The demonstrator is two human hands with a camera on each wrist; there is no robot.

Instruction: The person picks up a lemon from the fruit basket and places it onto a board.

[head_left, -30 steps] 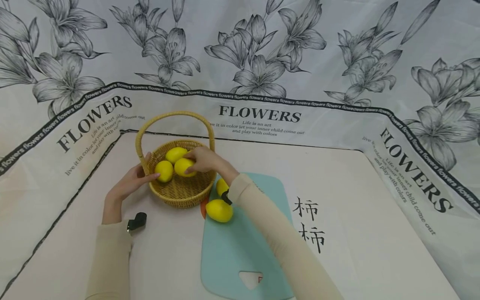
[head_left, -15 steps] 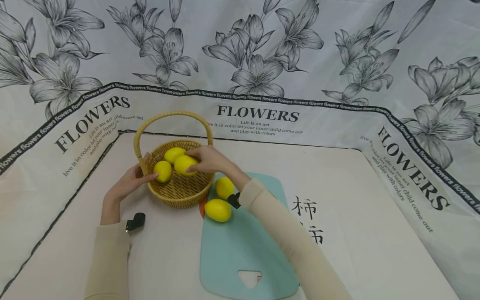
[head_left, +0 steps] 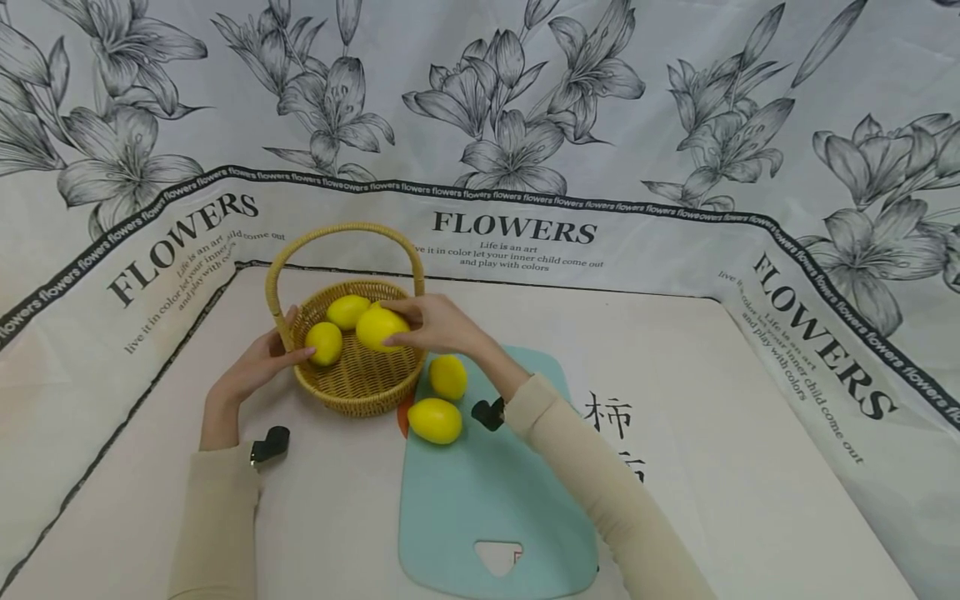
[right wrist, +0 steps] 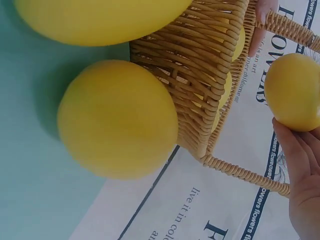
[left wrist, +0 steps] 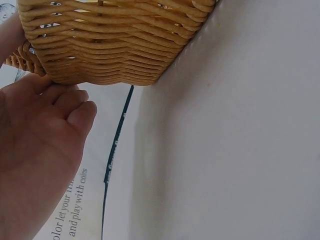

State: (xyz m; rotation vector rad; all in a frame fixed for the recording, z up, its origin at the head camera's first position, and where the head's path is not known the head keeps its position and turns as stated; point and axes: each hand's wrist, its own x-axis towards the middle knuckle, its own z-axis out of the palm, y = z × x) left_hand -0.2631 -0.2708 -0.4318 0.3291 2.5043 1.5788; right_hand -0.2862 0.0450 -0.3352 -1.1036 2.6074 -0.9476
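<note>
A wicker basket [head_left: 363, 404] with a tall arched handle stands at the left of the table, two lemons [head_left: 324, 343] plainly visible inside. My left hand [head_left: 258, 362] grips its left side, thumb over the rim near one lemon and fingers outside against the weave [left wrist: 115, 60]. Above the basket's right part, my right hand [head_left: 438, 323] pinches another lemon [head_left: 381, 327] between thumb and fingers. The right wrist view shows this held lemon [right wrist: 295, 92] raised above the rim. Two more lemons [head_left: 435, 421] lie beside the basket on a light blue cutting board [head_left: 495, 483].
The board has a handle cutout [head_left: 498, 557] at its near end. An orange-red edge [head_left: 403, 417] peeks out between basket and board. A white cloth printed with flowers and lettering [head_left: 517, 229] covers the table and rises behind it. Black characters [head_left: 609, 414] mark the tabletop right of the board.
My right hand has lifted its lemon up and slightly right from among those in the basket. The right forearm has shifted right, uncovering more of the lemons on the board. My left hand stays put.
</note>
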